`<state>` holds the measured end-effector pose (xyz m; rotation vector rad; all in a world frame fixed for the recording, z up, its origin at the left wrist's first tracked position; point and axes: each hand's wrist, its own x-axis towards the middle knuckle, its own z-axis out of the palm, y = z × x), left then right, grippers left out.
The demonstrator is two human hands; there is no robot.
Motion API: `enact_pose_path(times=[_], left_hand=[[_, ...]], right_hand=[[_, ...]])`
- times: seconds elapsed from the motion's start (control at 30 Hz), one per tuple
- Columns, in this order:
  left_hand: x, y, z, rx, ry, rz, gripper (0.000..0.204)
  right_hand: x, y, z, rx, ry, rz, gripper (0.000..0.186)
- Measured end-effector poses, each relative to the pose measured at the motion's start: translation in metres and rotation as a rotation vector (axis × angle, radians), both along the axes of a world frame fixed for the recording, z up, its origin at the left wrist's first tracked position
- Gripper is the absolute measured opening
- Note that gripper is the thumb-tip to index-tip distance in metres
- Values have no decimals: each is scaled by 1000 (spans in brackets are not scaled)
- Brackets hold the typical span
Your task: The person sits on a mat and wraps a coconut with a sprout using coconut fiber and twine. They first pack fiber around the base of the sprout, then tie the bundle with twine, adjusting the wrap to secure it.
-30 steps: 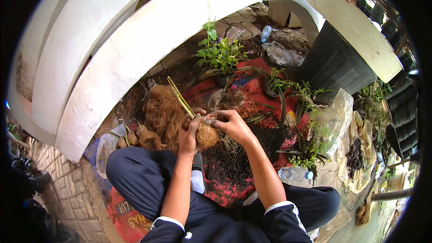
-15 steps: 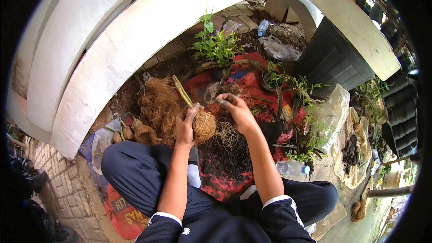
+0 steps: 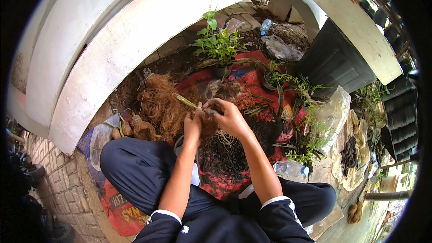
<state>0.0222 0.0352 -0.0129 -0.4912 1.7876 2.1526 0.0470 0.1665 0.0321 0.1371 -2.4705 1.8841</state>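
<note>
The left hand [image 3: 193,127] is cupping the fibre ball [image 3: 209,127], seemingly steadying it, green stem [image 3: 185,101] angling toward ten o'clock. The right hand [image 3: 229,117] is half-curling; its hold I can't tell.

A curved white structure [image 3: 108,63] spans the upper left; brick paving [image 3: 65,186] covers the lower left; daylight is bright.
</note>
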Motion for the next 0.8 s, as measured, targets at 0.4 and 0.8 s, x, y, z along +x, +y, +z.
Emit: enact_pose_path(times=[0.4, 0.8], left_hand=[[-21, -19, -6, 466, -266, 95, 61], [-22, -23, -8, 719, -141, 2, 63]], right_hand=[[23, -9, 37, 433, -216, 166, 28], [2, 11, -13, 211, -392, 527, 23]])
